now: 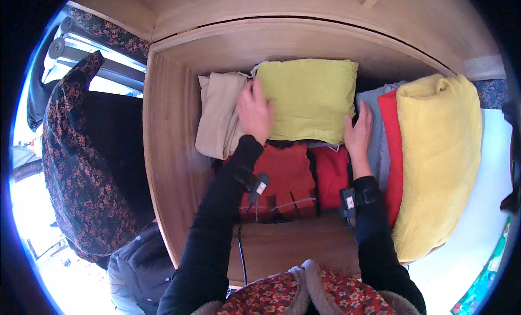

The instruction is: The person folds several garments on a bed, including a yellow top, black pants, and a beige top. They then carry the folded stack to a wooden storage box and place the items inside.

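A folded yellow-green cloth lies near the far side of an open wooden drawer or box. My left hand, slightly blurred, is at its left edge, next to a folded beige cloth. At the opposite edge is my right hand, thumb apart from the fingers, beside a grey-blue folded cloth. Neither hand clearly grips the cloth. Nearer to me, a red checked textile and a plain red cloth lie lower in the drawer, partly covered by my left forearm.
A thick folded yellow blanket and a red cloth are stacked along the drawer's right side. To the left hangs or lies a dark floral fabric, above a dark padded bundle. A cable runs down from my left wrist.
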The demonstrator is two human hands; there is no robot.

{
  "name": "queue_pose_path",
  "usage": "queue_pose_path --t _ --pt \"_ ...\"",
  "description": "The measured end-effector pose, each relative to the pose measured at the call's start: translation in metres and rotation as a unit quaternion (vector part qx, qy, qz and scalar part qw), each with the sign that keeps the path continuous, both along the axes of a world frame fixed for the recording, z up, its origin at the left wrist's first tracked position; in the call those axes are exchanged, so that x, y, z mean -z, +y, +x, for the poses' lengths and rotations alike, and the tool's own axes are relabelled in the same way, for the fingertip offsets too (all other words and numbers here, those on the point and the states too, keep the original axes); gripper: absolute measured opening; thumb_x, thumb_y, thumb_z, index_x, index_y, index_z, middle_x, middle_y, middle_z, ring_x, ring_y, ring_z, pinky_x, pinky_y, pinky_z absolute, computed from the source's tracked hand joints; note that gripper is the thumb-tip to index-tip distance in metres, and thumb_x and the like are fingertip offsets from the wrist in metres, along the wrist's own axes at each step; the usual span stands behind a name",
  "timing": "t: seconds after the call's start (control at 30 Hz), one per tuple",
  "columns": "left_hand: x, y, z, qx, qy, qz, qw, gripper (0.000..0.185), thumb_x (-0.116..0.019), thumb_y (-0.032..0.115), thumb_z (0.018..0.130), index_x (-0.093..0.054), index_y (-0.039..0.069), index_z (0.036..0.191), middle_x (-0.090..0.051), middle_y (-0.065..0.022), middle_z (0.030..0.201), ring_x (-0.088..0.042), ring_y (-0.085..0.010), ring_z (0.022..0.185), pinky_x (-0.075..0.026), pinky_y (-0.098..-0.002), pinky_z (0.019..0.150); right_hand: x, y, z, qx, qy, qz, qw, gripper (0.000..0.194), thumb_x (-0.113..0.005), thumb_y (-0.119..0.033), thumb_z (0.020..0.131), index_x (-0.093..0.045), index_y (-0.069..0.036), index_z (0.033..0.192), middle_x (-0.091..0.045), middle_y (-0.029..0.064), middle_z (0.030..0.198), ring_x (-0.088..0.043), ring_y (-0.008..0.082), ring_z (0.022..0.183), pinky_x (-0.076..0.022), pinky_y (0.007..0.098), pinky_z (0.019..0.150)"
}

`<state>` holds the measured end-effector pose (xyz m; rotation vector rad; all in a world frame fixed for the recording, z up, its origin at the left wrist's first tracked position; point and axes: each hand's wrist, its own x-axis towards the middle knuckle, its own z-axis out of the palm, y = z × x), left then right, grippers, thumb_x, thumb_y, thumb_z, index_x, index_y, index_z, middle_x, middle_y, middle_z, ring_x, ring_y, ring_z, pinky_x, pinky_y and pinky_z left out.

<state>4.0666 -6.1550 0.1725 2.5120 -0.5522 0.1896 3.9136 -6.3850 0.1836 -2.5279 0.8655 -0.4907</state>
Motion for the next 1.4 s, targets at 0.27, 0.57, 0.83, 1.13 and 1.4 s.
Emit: queue_pose_path --t 0.27,0.57,0.83,1.13,1.4 --pt "0.046 -0.007 0.000 0.138 -0.032 0.226 0.964 0.071 -0.055 0.059 0.088 -0.039 0.028 0.149 -0.025 -0.0058 0.160 -0.020 -0.0375 0.146 -0.017 -0.0717 0.108 0.055 -0.001 0.061 -0.137 0.207 -0.116 0.962 0.063 -0.055 -0.047 0.093 -0.035 -0.031 0.150 -0.015 0.0133 0.162 -0.016 0.0413 0.146 -0.0187 0.0709 0.109" --pt "0.118 -0.007 0.021 0.150 -0.050 0.178 0.971 0.067 -0.048 0.059 0.092 -0.039 0.026 0.150 -0.023 -0.0058 0.161 -0.021 -0.0397 0.146 -0.020 -0.0711 0.107 0.145 -0.028 0.063 -0.140 0.203 -0.091 0.965 0.063 -0.051 -0.052 0.093 -0.033 -0.034 0.151 -0.015 0.0103 0.162 -0.016 0.0407 0.147 -0.0200 0.0660 0.112" --pt "0.056 0.110 -0.078 0.247 0.052 0.089 0.963 0.061 -0.066 0.027 0.088 -0.043 0.006 0.140 -0.044 -0.0188 0.139 -0.041 -0.0382 0.129 -0.032 -0.0526 0.108 0.110 -0.003 -0.028 0.028 -0.115 0.227 0.967 0.052 -0.042 -0.018 0.100 -0.035 0.006 0.145 -0.037 0.0212 0.151 -0.031 0.0342 0.142 -0.0211 0.0405 0.118" --pt "0.133 0.271 -0.152 -0.128 0.362 -0.009 0.923 0.074 -0.079 0.036 0.077 -0.048 -0.003 0.131 -0.057 -0.0263 0.121 -0.055 -0.0427 0.113 -0.043 -0.0482 0.099 0.146 0.121 -0.149 -0.001 0.139 0.308 0.941 0.069 -0.068 -0.039 0.088 -0.043 0.000 0.139 -0.053 0.0219 0.128 -0.048 0.0380 0.122 -0.0378 0.0463 0.104" --pt "0.161 0.258 -0.123 -0.224 0.364 -0.063 0.902 0.062 -0.079 0.032 0.076 -0.056 -0.006 0.120 -0.061 -0.0279 0.114 -0.059 -0.0407 0.109 -0.047 -0.0460 0.093 0.160 0.102 -0.094 -0.098 0.183 0.206 0.956 0.065 -0.074 -0.035 0.081 -0.049 -0.006 0.134 -0.058 0.0183 0.123 -0.052 0.0385 0.118 -0.0409 0.0468 0.101"
